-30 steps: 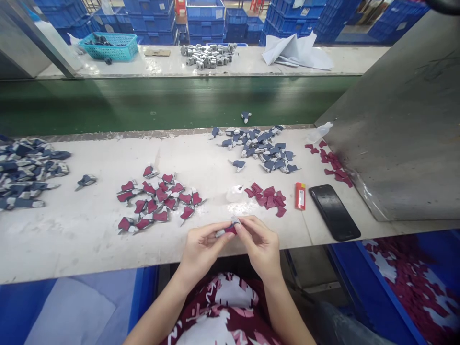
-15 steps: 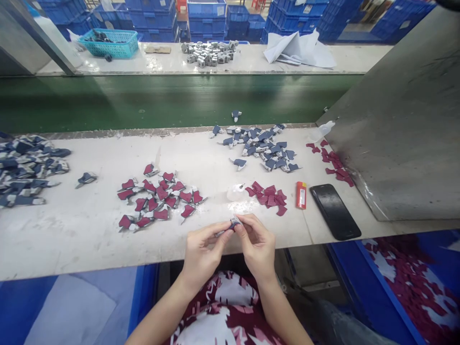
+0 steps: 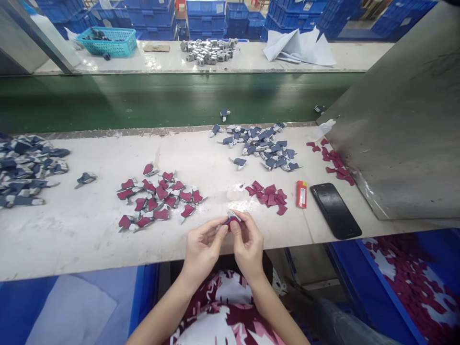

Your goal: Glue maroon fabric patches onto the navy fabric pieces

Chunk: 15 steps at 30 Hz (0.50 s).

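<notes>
Between my left hand and my right hand is one small grey-and-navy plastic part with a maroon face. Fingertips and thumbs of both hands pinch it from either side, hiding much of it. Just beyond lies a heap of loose maroon pieces, beside a small clear plastic bottle. To the left a group of parts with maroon faces is spread on the white table. Farther back sits a pile of navy-faced parts.
A red lighter and a black phone lie at the right, near more maroon pieces and a metal panel. Behind runs a green conveyor belt carrying a navy part. More navy parts are piled far left.
My right hand has shifted left, closer to my left hand, and the held part has turned so its maroon face shows. On the belt, the navy part moved left and another appeared at right.
</notes>
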Each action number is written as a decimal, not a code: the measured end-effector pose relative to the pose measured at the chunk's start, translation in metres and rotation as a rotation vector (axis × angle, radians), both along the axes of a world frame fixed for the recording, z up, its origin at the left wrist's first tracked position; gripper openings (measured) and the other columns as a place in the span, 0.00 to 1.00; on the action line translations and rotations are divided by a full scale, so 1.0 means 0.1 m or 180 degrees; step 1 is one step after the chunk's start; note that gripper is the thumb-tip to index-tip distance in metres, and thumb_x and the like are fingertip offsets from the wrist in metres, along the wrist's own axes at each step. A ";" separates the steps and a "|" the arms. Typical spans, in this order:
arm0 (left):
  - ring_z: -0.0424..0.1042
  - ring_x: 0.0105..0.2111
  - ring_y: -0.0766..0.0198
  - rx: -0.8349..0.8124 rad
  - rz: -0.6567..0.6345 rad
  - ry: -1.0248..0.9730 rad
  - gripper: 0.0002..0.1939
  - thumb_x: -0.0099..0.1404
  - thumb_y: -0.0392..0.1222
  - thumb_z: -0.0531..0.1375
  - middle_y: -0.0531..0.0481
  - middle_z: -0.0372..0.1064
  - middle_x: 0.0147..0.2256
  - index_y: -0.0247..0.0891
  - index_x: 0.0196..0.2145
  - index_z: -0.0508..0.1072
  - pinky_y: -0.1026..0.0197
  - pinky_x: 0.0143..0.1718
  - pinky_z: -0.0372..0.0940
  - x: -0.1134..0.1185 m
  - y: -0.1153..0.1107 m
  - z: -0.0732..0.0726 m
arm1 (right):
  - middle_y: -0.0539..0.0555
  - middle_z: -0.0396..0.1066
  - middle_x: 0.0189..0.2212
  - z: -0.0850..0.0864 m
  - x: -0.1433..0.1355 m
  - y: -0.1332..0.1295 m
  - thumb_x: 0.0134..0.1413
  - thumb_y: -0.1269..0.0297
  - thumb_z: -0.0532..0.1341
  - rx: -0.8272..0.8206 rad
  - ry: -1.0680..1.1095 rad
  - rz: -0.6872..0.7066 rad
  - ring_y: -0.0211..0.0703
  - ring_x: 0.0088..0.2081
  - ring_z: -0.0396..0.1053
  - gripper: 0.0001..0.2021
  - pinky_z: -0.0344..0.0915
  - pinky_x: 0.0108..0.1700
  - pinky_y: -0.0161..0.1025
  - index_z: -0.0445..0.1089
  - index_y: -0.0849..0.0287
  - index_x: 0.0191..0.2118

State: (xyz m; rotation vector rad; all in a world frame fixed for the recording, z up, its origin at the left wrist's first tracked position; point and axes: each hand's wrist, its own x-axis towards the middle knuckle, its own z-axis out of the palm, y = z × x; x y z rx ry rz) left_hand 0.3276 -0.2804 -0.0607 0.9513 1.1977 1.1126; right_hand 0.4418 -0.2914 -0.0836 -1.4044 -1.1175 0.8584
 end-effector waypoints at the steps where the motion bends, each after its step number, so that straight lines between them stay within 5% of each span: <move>1: 0.83 0.40 0.51 -0.0076 -0.0032 -0.0063 0.17 0.57 0.48 0.71 0.42 0.82 0.41 0.34 0.40 0.83 0.56 0.46 0.78 -0.01 0.01 0.00 | 0.57 0.75 0.43 0.00 0.01 0.01 0.66 0.56 0.58 -0.0071 0.0062 0.0018 0.46 0.45 0.75 0.12 0.73 0.48 0.41 0.74 0.55 0.47; 15: 0.83 0.39 0.51 -0.0594 0.0288 -0.0309 0.19 0.50 0.49 0.75 0.44 0.83 0.38 0.34 0.38 0.84 0.54 0.44 0.79 -0.07 0.09 0.06 | 0.55 0.72 0.47 0.02 0.04 0.01 0.63 0.57 0.62 -0.0316 0.0327 0.0522 0.46 0.48 0.72 0.19 0.72 0.51 0.43 0.71 0.50 0.58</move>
